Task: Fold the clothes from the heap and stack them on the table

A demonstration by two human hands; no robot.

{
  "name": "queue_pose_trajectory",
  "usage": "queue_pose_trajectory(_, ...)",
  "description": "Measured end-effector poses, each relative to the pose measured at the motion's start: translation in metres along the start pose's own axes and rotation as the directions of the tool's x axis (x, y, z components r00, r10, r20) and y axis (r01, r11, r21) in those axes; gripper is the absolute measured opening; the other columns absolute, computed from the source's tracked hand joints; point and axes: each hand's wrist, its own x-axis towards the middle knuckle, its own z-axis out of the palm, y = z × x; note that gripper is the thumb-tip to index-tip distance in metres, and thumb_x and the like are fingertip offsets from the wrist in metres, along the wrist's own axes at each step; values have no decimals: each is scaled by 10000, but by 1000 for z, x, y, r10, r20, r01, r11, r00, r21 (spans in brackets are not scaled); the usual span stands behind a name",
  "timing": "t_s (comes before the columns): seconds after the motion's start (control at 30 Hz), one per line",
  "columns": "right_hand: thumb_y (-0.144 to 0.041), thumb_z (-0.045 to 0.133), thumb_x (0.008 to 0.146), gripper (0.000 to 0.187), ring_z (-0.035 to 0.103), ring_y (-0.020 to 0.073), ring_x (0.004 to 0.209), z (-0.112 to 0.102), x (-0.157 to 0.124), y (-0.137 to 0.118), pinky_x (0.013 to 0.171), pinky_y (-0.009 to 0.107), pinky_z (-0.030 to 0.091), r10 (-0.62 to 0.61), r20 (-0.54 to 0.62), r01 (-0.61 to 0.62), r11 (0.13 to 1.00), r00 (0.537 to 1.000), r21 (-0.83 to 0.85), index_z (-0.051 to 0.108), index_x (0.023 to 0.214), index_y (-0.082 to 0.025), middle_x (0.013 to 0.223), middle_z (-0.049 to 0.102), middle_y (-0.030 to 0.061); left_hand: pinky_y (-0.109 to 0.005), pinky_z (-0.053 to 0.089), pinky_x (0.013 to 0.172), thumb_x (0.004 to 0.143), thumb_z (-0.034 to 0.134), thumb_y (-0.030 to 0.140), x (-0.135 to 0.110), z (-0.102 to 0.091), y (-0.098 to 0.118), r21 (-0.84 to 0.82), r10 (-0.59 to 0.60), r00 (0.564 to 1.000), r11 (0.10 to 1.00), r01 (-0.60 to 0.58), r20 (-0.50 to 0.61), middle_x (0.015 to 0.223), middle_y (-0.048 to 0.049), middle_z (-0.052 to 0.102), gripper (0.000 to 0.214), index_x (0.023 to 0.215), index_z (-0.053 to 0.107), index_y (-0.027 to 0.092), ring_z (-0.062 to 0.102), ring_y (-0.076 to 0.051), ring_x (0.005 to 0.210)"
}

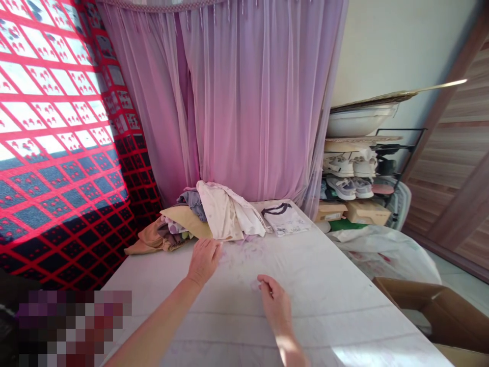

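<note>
My left hand lies palm down on the white-covered surface, its fingertips just short of a heaped pile of clothes. The pile mixes cream, tan, yellow and blue-grey garments. To its right sits a folded white T-shirt with a dark collar. My right hand hovers nearer the camera with its fingers loosely curled. Nothing shows in it, though the curled fingers hide the space against the thumb.
Sheer lilac curtains hang behind the pile, beside a red-latticed window. On the right stand a shoe rack with sneakers, a white plastic bag and an open cardboard box. The bottom left corner is pixelated.
</note>
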Motion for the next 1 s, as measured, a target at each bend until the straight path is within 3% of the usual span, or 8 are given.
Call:
queue_pose_trajectory(0.17,-446,465,716,383,680,252,812,-4,-1,-6,755,357,498,-2,38,3,1000,999,-25,738,862,-220,867,746,74,-270,403,654,873,496,396,-48,-26,14,-186,-148,988,973,139,-36,634,6,553,281,663,494,209,526,-151,649)
queue_pose_trajectory(0.3,-470,463,704,405,680,249,794,-5,-2,-7,751,357,500,-20,23,21,999,1000,-26,735,857,-211,865,747,75,-206,300,478,886,455,464,-96,-39,31,-459,-256,944,827,325,206,497,77,342,332,669,468,213,359,-91,459)
queue_pose_trajectory(0.4,-482,458,702,420,680,248,797,-5,-3,-7,739,350,502,-22,23,23,1000,999,-18,729,864,-204,868,746,78,-207,318,471,900,393,502,-111,-46,30,-587,-288,906,693,420,309,495,72,375,363,742,535,208,385,-96,454)
queue_pose_trajectory(0.57,-491,440,707,436,680,251,831,-6,-5,-6,766,360,502,-12,26,13,999,1000,-47,723,876,-205,901,745,81,-246,455,618,863,414,476,-83,-43,-7,-492,-493,831,673,552,259,652,13,596,320,788,578,212,578,-145,615)
queue_pose_trajectory(0.67,-480,439,708,418,682,250,824,-6,-5,-6,768,359,501,-26,16,27,997,1000,-71,721,866,-216,882,746,73,-274,479,793,809,531,386,-58,-29,-30,-245,-654,668,624,742,355,1071,-78,677,324,1057,600,188,648,-193,919)
queue_pose_trajectory(0.77,-466,448,713,394,686,249,814,-6,-5,-7,758,351,501,-22,18,23,998,1000,-66,721,860,-225,876,745,61,-327,494,812,775,605,369,-40,-14,-39,-170,-706,572,558,812,417,1157,-157,664,507,1215,550,124,660,-253,965)
queue_pose_trajectory(0.87,-479,482,711,397,687,253,829,-7,-5,-9,779,359,498,5,27,-5,1000,1000,-11,717,887,-211,907,745,70,-296,499,798,786,586,277,-28,-9,-26,-206,-662,606,583,786,440,1085,-129,705,448,1205,581,117,665,-244,952)
queue_pose_trajectory(1.0,-548,560,699,469,690,241,802,-9,-4,-14,681,332,515,92,35,-97,978,995,184,696,957,-181,951,737,102,-271,440,950,787,564,219,-27,-19,24,-333,-431,798,745,578,421,1234,-31,650,461,1247,589,211,589,-212,1125)
